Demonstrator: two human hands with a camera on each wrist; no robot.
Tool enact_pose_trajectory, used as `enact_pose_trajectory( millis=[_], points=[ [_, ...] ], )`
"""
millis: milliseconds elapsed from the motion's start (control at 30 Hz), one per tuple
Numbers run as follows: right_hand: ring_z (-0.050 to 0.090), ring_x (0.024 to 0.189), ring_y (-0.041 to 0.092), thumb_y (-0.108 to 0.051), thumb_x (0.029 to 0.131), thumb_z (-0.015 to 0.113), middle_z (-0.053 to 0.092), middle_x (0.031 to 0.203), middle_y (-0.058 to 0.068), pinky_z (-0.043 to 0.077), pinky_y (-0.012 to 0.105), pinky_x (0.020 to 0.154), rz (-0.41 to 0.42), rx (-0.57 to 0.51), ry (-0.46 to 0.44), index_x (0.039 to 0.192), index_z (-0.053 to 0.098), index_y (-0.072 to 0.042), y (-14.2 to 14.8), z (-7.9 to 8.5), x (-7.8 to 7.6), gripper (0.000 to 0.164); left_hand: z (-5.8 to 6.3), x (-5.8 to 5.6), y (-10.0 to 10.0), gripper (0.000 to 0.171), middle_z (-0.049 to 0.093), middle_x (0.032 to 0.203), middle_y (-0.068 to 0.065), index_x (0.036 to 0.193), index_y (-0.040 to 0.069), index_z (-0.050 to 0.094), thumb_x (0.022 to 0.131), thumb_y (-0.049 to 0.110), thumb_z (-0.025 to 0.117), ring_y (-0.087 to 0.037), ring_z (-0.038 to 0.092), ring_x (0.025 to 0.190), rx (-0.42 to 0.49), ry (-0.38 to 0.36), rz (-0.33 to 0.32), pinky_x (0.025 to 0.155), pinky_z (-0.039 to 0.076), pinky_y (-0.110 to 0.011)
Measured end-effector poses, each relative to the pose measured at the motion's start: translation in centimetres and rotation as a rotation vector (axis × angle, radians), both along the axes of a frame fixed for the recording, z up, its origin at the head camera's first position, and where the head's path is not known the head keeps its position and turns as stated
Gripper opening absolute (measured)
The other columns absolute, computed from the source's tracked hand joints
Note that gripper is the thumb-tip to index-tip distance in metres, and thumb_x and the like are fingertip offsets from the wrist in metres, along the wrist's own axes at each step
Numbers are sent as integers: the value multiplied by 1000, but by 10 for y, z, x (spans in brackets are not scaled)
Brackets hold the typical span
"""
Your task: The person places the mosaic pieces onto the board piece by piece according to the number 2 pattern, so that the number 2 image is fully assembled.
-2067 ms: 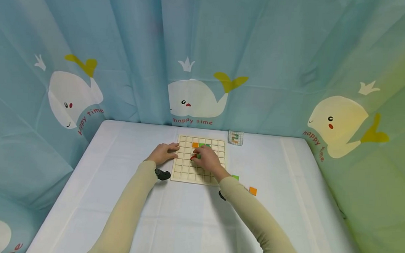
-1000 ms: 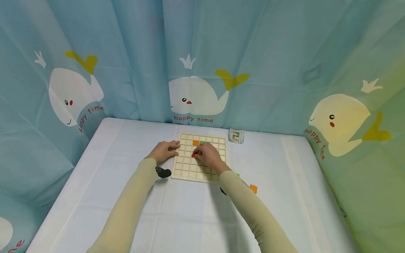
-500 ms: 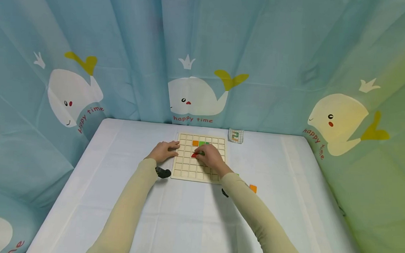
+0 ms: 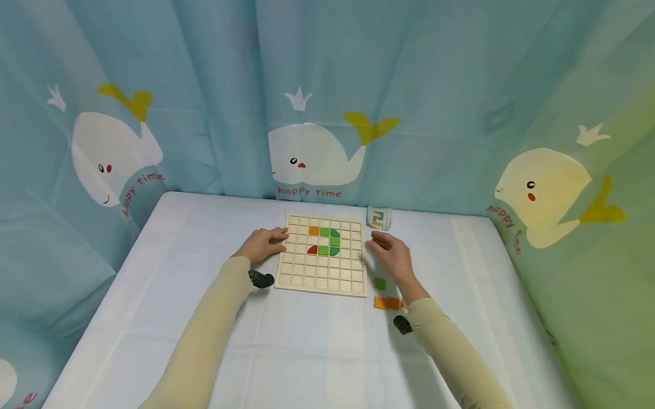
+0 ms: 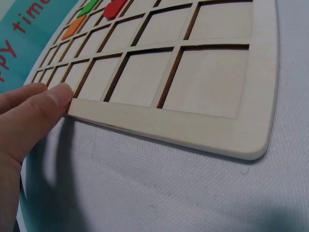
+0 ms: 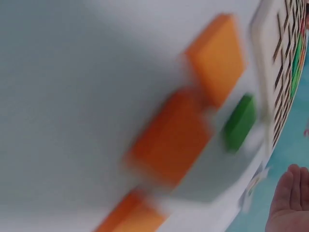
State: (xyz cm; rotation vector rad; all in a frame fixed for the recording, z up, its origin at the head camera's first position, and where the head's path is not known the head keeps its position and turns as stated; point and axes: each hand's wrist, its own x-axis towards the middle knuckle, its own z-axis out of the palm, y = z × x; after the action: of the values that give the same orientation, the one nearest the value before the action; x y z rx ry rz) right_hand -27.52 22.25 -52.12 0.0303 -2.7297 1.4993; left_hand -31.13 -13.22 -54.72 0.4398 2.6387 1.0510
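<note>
A wooden grid board (image 4: pixel 296 277) lies on the table. Orange (image 4: pixel 314 230), light green (image 4: pixel 334 242), dark green and red (image 4: pixel 313 250) tiles sit in some of its squares, forming a hook shape. My left hand (image 4: pixel 260 245) rests at the board's left edge. In the left wrist view its thumb (image 5: pixel 60 94) lies on the wooden rim with the fingers fairly straight. My right hand (image 4: pixel 394 255) hovers just right of the board, fingers extended, holding nothing. Below it lie a loose green tile (image 4: pixel 379 283) and several orange tiles (image 4: pixel 386 303).
A small paper card (image 4: pixel 379 218) printed with a coloured grid pattern lies past the board's upper right corner. The white-covered table (image 4: pixel 297 363) meets a blue curtain (image 4: pixel 441 161) with whale prints at the back and sides.
My right hand has left the tiles in the middle of the board and moved right, off the board. The hook of tiles and the loose tiles now show. My left hand stays put.
</note>
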Motion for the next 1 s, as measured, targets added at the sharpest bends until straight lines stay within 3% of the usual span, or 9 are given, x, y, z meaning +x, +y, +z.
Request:
enact_pose_trajectory(
  millis=[167, 400, 533, 1000],
  points=[
    [58, 120, 33, -33, 95, 65, 62, 130, 16, 45, 48, 104, 7, 109, -12, 136, 57, -3, 30, 2, 20, 51, -2, -2, -2, 49, 40, 152, 2, 140, 11, 55, 95, 27, 66, -20, 31, 144, -9, 2, 10, 121, 18, -44],
    [50, 126, 42, -39, 98, 59, 47, 144, 22, 44, 54, 103, 134, 292, -45, 145, 46, 0, 60, 1, 46, 63, -2, -1, -3, 49, 41, 152, 2, 139, 10, 56, 94, 27, 66, -20, 31, 143, -7, 12, 7, 121, 16, -46],
    [51, 125, 44, -42, 97, 60, 46, 144, 24, 45, 56, 102, 158, 356, -44, 145, 45, 1, 69, 0, 56, 66, -1, 0, -4, 48, 42, 151, 0, 139, 9, 56, 94, 26, 67, -22, 32, 143, 0, 22, 5, 121, 17, -46],
    [48, 129, 40, -25, 93, 68, 54, 138, 20, 40, 55, 107, 255, 379, 20, 136, 56, 1, 56, -18, 64, 53, -4, 0, -1, 49, 41, 152, 1, 139, 10, 56, 95, 27, 67, -21, 30, 144, -13, 8, 5, 121, 15, -47]
  ],
)
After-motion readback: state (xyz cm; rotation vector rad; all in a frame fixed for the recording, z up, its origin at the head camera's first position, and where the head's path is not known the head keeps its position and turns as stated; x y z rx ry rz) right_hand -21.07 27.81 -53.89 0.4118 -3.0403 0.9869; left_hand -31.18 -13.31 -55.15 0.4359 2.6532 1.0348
